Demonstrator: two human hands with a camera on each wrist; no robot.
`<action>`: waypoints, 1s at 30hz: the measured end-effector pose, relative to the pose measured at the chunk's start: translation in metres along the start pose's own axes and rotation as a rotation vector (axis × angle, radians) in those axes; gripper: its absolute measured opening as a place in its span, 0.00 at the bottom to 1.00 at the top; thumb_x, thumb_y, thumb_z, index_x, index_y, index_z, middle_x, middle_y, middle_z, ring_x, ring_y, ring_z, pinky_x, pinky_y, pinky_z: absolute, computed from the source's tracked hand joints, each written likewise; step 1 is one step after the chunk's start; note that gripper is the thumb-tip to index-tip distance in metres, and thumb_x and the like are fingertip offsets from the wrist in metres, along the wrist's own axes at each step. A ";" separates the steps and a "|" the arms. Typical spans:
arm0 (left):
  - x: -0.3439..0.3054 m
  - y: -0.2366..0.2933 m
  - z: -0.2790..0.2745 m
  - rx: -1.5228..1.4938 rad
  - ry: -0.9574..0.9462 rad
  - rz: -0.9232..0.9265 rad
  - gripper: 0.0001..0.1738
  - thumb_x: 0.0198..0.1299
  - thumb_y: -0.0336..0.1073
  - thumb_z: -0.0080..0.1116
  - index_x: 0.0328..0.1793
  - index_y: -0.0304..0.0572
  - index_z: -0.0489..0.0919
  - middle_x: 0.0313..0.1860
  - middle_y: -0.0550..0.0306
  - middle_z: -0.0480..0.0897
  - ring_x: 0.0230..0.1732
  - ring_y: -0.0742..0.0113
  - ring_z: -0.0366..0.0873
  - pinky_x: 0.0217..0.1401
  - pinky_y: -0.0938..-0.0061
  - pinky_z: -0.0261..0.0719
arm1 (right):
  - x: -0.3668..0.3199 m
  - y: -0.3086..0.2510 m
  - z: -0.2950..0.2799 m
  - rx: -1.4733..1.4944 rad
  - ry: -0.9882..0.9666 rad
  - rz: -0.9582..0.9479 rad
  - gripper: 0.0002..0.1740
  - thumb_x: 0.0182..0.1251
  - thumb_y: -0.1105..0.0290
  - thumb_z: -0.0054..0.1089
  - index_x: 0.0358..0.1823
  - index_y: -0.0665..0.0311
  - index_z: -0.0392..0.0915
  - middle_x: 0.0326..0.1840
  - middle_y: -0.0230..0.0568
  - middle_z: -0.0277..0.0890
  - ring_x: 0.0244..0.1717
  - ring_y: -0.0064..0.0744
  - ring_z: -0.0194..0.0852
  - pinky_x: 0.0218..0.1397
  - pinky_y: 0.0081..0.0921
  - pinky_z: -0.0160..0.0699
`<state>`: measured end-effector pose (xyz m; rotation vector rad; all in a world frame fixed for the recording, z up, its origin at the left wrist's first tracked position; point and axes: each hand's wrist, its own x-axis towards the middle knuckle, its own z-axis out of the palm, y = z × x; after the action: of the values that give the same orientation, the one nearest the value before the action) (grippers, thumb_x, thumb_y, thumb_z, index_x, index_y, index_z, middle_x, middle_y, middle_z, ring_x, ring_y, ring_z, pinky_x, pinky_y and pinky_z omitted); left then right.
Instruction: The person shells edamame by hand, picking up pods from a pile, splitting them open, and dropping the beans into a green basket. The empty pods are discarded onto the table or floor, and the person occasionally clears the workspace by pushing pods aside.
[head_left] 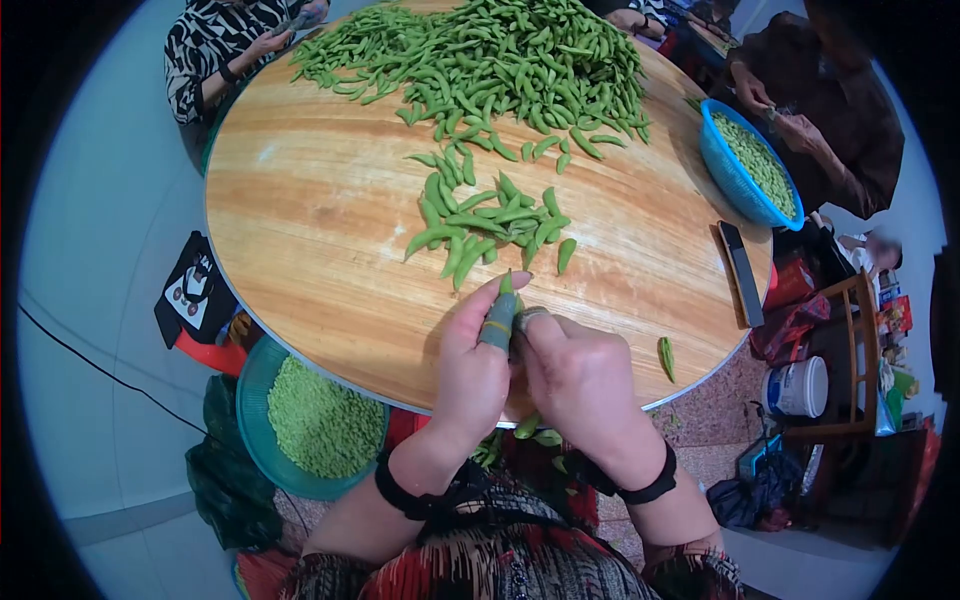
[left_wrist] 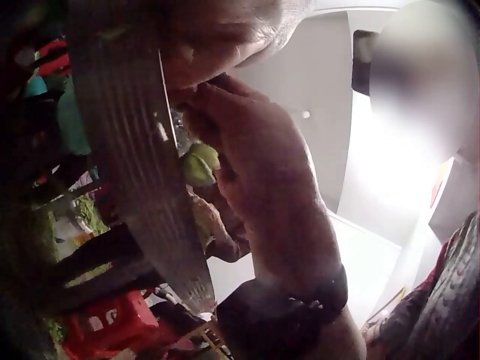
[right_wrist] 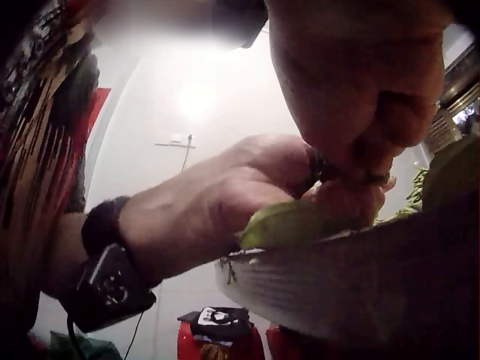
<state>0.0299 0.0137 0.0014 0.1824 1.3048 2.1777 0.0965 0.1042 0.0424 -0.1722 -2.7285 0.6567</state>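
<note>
My left hand (head_left: 472, 368) holds a green soybean pod (head_left: 507, 284) over the front of the round table, its tip poking up past the fingers. A grey-green wrap (head_left: 497, 325) with a yellow band covers one finger. Pressed against it, my right hand (head_left: 582, 368) pinches at the pod, its fingertips largely hidden in the head view. Another green pod (right_wrist: 279, 225) shows at the table edge beside the left hand in the right wrist view. A small group of pods (head_left: 490, 222) lies just beyond the hands, and one pod (head_left: 667, 358) lies to their right.
A large pile of pods (head_left: 500, 60) covers the far side of the wooden table (head_left: 300, 210). A blue basket (head_left: 735, 175) of shelled beans and a dark phone (head_left: 740, 272) sit at the right. Below left stands a green basin (head_left: 255, 410) of beans. Other people sit around.
</note>
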 end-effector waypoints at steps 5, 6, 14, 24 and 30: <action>-0.003 -0.002 -0.003 -0.010 -0.025 0.008 0.21 0.63 0.21 0.41 0.62 0.39 0.70 0.36 0.68 0.73 0.26 0.85 0.66 0.22 0.90 0.61 | -0.001 0.024 0.017 0.835 -0.063 0.380 0.09 0.64 0.68 0.54 0.32 0.67 0.73 0.22 0.37 0.74 0.22 0.22 0.70 0.27 0.24 0.70; -0.004 -0.004 -0.004 -0.026 -0.045 0.042 0.22 0.61 0.20 0.42 0.62 0.39 0.70 0.35 0.69 0.73 0.25 0.85 0.67 0.23 0.90 0.62 | -0.001 0.026 0.011 0.833 -0.068 0.377 0.09 0.64 0.68 0.54 0.32 0.67 0.73 0.22 0.37 0.74 0.22 0.22 0.70 0.27 0.24 0.70; -0.013 0.002 0.013 0.890 0.064 0.457 0.23 0.55 0.21 0.51 0.58 0.36 0.67 0.35 0.47 0.79 0.32 0.64 0.77 0.33 0.72 0.74 | 0.018 0.034 -0.004 0.545 0.048 0.386 0.16 0.63 0.62 0.57 0.32 0.72 0.74 0.21 0.46 0.72 0.23 0.30 0.69 0.28 0.28 0.68; -0.002 0.003 -0.005 0.252 -0.190 0.092 0.15 0.57 0.18 0.43 0.48 0.43 0.67 0.31 0.59 0.76 0.25 0.79 0.67 0.21 0.87 0.59 | 0.020 0.048 -0.005 1.321 -0.319 0.564 0.07 0.65 0.68 0.55 0.38 0.63 0.72 0.21 0.23 0.65 0.20 0.14 0.64 0.19 0.12 0.56; 0.000 0.012 -0.008 -0.249 -0.198 -0.189 0.11 0.60 0.23 0.40 0.47 0.45 0.68 0.29 0.59 0.72 0.21 0.80 0.64 0.16 0.88 0.50 | 0.015 0.036 0.005 1.386 -0.171 0.522 0.06 0.66 0.70 0.53 0.39 0.64 0.71 0.21 0.25 0.65 0.20 0.13 0.63 0.20 0.10 0.57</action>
<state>0.0214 0.0034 0.0072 0.1642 0.8965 2.0783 0.0819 0.1371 0.0255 -0.4631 -1.7160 2.5186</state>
